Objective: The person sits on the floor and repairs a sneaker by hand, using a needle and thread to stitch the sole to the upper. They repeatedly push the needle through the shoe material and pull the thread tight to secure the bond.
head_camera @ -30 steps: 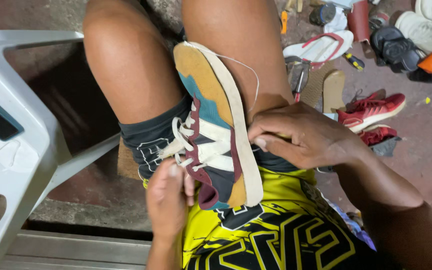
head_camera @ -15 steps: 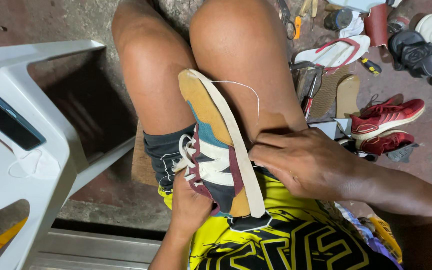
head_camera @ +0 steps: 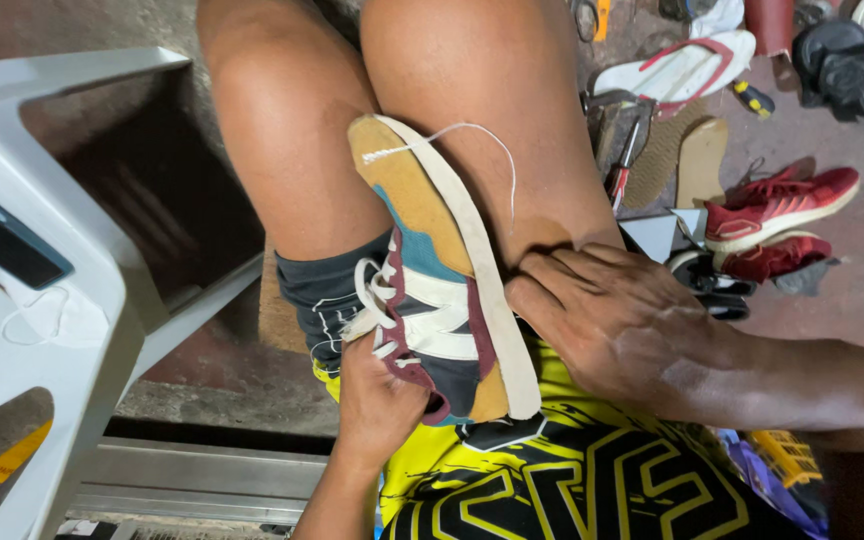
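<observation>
A multicoloured sneaker [head_camera: 432, 290], tan, teal, white and maroon with a cream sole, lies on its side between my bare thighs, toe pointing away from me. My left hand [head_camera: 377, 400] reaches into its opening from below and holds it. My right hand [head_camera: 612, 320] presses flat on the sole edge near the heel, fingers together. A white thread [head_camera: 472, 135] runs from stitching at the toe and loops over my right thigh.
A white plastic chair [head_camera: 42, 270] stands at the left. On the ground at the right lie red sneakers [head_camera: 777, 205], a flip-flop [head_camera: 677, 70], a tan insole [head_camera: 700, 160], scissors [head_camera: 627, 150] and dark shoes [head_camera: 842, 70].
The view has moved in closer and tilted. My left hand slid further into the shoe. My right hand stays on the sole edge near the heel.
</observation>
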